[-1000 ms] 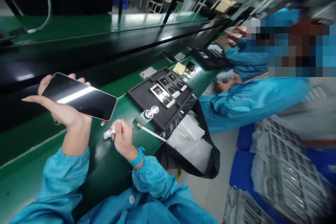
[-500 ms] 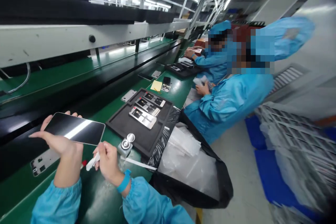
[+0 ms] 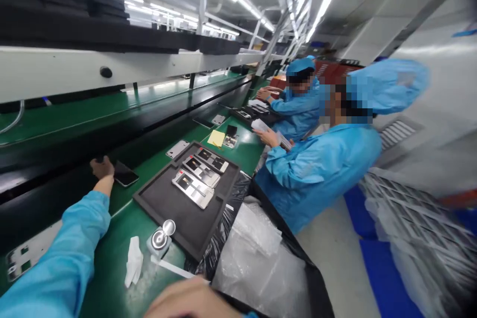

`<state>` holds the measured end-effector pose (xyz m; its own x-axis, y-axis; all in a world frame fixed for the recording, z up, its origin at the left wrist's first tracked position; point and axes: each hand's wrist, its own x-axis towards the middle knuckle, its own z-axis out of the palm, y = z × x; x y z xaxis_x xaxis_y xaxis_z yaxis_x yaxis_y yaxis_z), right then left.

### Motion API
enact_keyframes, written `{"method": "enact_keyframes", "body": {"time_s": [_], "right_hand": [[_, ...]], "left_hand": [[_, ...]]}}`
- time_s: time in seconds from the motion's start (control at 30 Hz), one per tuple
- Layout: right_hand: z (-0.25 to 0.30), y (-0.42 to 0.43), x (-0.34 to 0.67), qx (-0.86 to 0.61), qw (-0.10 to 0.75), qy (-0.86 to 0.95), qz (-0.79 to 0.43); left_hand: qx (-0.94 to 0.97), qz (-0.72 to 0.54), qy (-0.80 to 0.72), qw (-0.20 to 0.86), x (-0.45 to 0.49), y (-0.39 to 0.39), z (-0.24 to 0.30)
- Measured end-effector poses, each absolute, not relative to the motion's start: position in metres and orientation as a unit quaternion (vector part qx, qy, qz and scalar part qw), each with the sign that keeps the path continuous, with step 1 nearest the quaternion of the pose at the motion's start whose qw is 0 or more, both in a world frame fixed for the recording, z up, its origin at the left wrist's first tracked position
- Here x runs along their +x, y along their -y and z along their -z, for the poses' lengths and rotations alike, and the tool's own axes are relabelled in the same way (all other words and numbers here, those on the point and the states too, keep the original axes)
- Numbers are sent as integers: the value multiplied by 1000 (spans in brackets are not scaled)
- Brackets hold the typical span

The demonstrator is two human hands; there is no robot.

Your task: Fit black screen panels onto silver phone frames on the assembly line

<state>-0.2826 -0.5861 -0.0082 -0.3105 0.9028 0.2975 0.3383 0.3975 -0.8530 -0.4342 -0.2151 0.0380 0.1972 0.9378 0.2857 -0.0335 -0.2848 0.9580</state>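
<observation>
My left hand (image 3: pixel 102 168) reaches out to the dark edge of the bench, closed at the left end of a black-screened smartphone (image 3: pixel 125 174); its fingers are dim and partly hidden. At the bottom edge is my right hand (image 3: pixel 194 300), blurred, with only its back showing and its fingers out of sight. A crumpled white wipe (image 3: pixel 134 262) lies on the green bench, beside a small dispenser bottle (image 3: pixel 160 241) with its metal lid flipped up. Under my left sleeve a silver phone frame (image 3: pixel 33 248) is partly covered.
A black foam tray (image 3: pixel 160 201) bears three opened phones (image 3: pixel 194 189). A black-lined bin (image 3: pixel 316 278) with clear plastic bags (image 3: pixel 261 258) stands at the bench's front. Two co-workers in blue (image 3: pixel 320 159) sit along the right side. A yellow note (image 3: pixel 216 138) lies beyond the tray.
My left hand has carried the smartphone away from me to the dark bench edge. The wipe has left my right hand and lies on the bench; that hand has drawn back toward me.
</observation>
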Motion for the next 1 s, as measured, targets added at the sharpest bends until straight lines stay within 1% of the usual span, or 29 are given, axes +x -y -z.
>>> {"method": "enact_keyframes", "body": {"time_s": [0.03, 0.07, 0.1, 0.13, 0.17, 0.23, 0.33, 0.4, 0.5, 0.63, 0.77, 0.9, 1.0], "right_hand": [[5, 583, -252, -507, 468, 664, -289], [7, 574, -223, -605, 507, 577, -211], [14, 562, -196, -687, 520, 491, -129], [26, 548, -173, -741, 515, 426, -69], [41, 534, -155, -775, 503, 380, -43], [77, 514, -133, -802, 491, 332, -69], [120, 509, -127, -811, 490, 304, -99], [133, 515, -129, -812, 493, 297, -93], [134, 524, -131, -810, 501, 294, -81], [128, 526, -132, -812, 500, 284, -96], [128, 526, -134, -808, 508, 283, -97], [134, 523, -136, -789, 531, 295, -86], [146, 520, -135, -776, 541, 316, -75]], "left_hand": [[631, -487, -410, 443, -432, 209, -32], [645, -455, -461, 405, -430, 204, -25], [657, -419, -509, 365, -426, 198, -18], [671, -380, -543, 333, -420, 193, -11], [688, -338, -565, 305, -412, 188, -4], [735, -255, -570, 264, -388, 180, 8], [813, -156, -510, 235, -342, 168, 23], [848, -113, -467, 223, -311, 157, 30], [876, -71, -430, 205, -272, 140, 39], [891, -48, -410, 189, -241, 124, 47], [889, -52, -421, 172, -224, 117, 50], [886, -71, -429, 162, -213, 118, 44], [881, -110, -429, 167, -211, 119, 31]]}}
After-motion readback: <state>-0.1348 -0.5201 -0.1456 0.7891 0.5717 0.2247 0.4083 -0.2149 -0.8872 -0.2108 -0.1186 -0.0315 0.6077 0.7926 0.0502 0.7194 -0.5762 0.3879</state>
